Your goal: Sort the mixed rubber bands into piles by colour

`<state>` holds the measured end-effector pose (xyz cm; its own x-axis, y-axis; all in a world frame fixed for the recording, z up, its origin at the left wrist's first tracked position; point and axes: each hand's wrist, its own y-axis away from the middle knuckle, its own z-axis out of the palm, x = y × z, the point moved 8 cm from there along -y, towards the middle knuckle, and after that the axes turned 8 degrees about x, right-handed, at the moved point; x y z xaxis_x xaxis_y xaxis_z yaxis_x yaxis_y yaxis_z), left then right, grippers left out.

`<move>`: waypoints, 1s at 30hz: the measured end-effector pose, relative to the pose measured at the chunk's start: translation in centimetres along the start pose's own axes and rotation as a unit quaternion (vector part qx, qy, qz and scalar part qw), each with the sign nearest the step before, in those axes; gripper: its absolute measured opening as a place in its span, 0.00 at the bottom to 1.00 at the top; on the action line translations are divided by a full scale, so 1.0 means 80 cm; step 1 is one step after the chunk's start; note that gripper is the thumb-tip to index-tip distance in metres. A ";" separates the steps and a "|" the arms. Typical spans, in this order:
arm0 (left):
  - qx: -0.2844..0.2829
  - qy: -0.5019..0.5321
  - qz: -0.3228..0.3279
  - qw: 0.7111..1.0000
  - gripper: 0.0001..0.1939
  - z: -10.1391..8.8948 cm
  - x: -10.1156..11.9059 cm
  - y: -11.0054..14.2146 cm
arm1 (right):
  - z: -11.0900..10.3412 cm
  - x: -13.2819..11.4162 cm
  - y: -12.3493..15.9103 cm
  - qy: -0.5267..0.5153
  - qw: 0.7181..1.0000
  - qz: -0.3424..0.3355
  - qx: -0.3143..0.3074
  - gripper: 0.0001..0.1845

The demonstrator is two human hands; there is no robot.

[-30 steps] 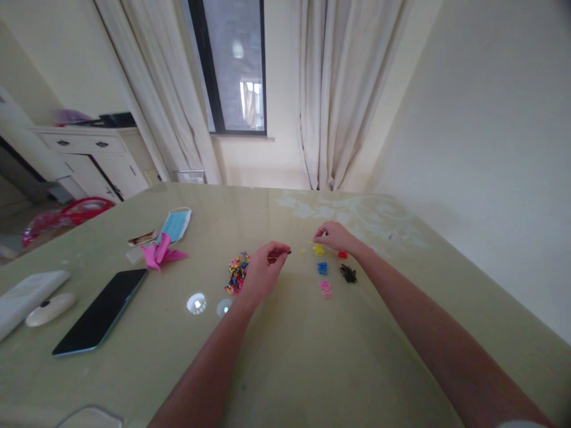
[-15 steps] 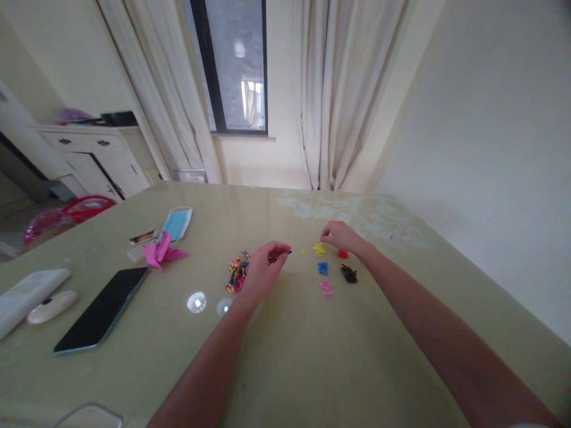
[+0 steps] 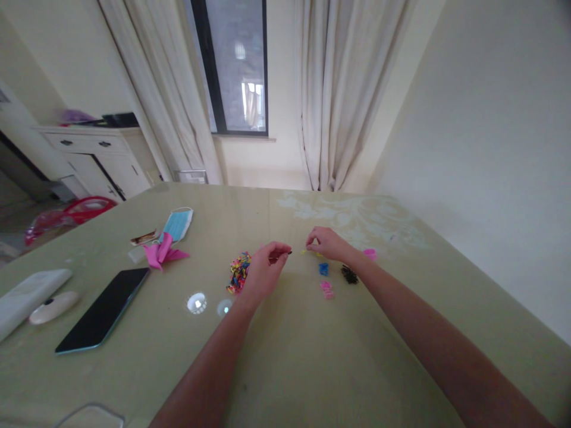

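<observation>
My left hand [image 3: 263,267] is closed in a pinch, with a small black rubber band [image 3: 289,252] showing at its fingertips. Beside it lies a mixed pile of small coloured rubber bands [image 3: 239,271], partly behind the hand. My right hand [image 3: 328,242] has thumb and forefinger together low over the table; what they grip, if anything, is too small to see. Close to those fingertips is a yellow piece [image 3: 303,251]. Under the hand, yellow bands [image 3: 319,255] are mostly hidden. Nearer me lie small groups of blue bands [image 3: 323,269], black bands [image 3: 350,274] and pink bands [image 3: 327,290].
A bright pink item [image 3: 370,254] lies right of my right wrist. On the left of the table [image 3: 285,356] are a phone [image 3: 103,309], folded pink paper [image 3: 164,252], a blue face mask [image 3: 176,225], a white oval object [image 3: 54,307] and a white box [image 3: 31,297].
My right hand has moved left from beside the yellow group toward the lone yellow piece. Its arm now hides the red group, and the bright pink item shows. My left hand stays put.
</observation>
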<state>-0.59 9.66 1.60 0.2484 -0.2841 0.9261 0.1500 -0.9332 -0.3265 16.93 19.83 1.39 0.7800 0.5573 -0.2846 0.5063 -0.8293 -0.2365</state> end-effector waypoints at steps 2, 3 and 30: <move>0.002 0.001 0.002 1.000 0.07 0.000 0.000 0.000 | -0.012 0.007 0.001 0.000 1.000 0.009 0.015 0.06; 0.002 0.001 0.004 1.000 0.07 0.001 0.000 0.000 | -0.016 0.010 0.002 0.000 1.000 0.013 0.019 0.06; -0.002 -0.002 0.014 1.000 0.07 0.001 -0.002 -0.001 | 0.003 -0.003 0.002 -0.016 1.000 0.003 0.023 0.05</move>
<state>-0.55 9.79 1.49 0.2566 -0.3088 0.9159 0.1394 -0.9259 -0.3512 16.74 19.61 1.21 0.7704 0.5534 -0.3166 0.4834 -0.8308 -0.2759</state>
